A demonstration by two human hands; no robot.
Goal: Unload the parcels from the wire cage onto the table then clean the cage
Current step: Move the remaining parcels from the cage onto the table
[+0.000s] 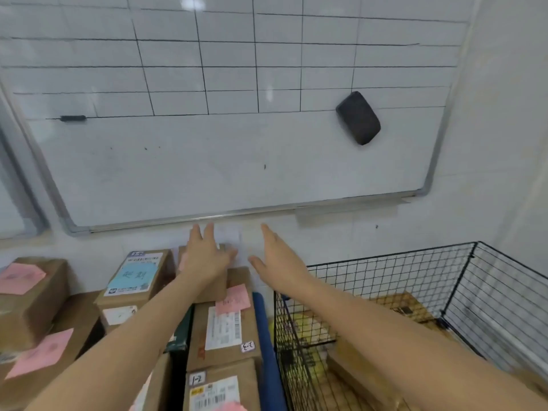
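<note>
Under left hand (207,256): small box (218,289) mostly hidden | wire cage (385,277) contents blurred

Left hand (207,256) and right hand (278,262) stretch flat over parcels (225,330) beside wire cage (385,277).

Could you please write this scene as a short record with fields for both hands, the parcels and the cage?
Left hand: open, fingers straight, over the rear parcel; contact unclear
Right hand: open, holds nothing, beside that parcel
Unloaded parcels: stacked at left, several with pink notes
Wire cage: at right, boxes still inside
Wall: whiteboard with black eraser
</note>
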